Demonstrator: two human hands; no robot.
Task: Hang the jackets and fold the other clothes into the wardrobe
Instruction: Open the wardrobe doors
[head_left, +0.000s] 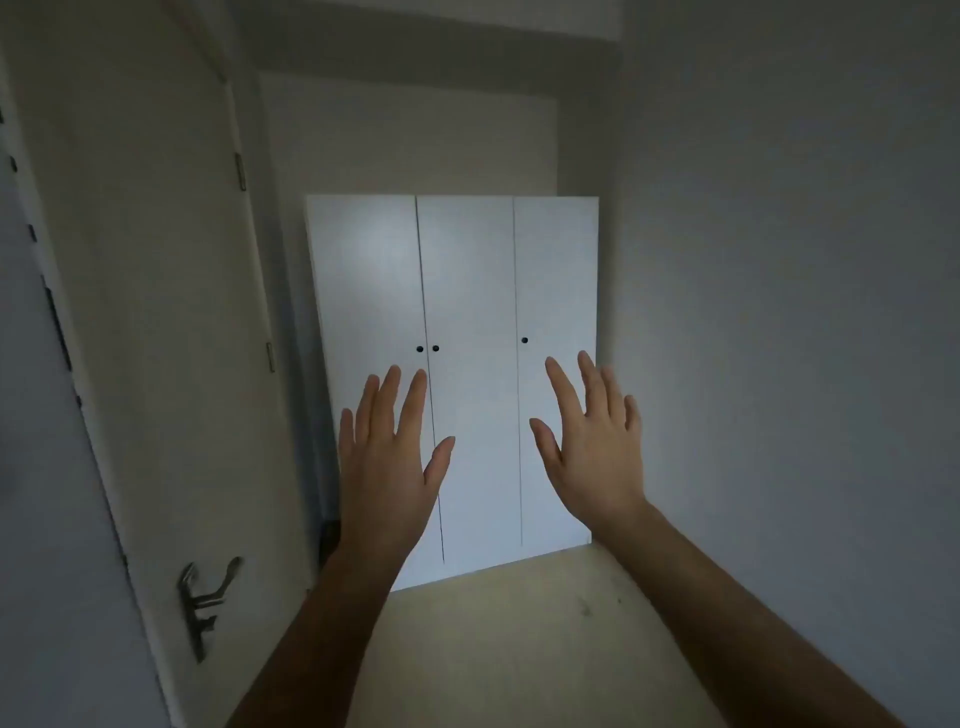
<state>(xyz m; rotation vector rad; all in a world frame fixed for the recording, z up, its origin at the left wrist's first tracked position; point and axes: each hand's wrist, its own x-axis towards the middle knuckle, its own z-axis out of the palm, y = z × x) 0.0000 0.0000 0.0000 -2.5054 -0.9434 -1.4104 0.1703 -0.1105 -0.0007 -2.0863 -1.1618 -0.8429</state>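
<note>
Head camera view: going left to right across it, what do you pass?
Room door's lever handle → left hand → wardrobe's middle door → right hand → grey wall.

Dim grey walls (779, 260), pale floor (519, 649) — a cream door (156, 312) (metal handle (208, 597)) at left.

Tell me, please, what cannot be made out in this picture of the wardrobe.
Head view:
Inside of the wardrobe: hidden by its three closed doors.
Jackets, other clothes: not in frame.
Wardrobe's lower left corner: covered by the left hand and forearm.
Whether the right hand touches a door: cannot tell.
</note>
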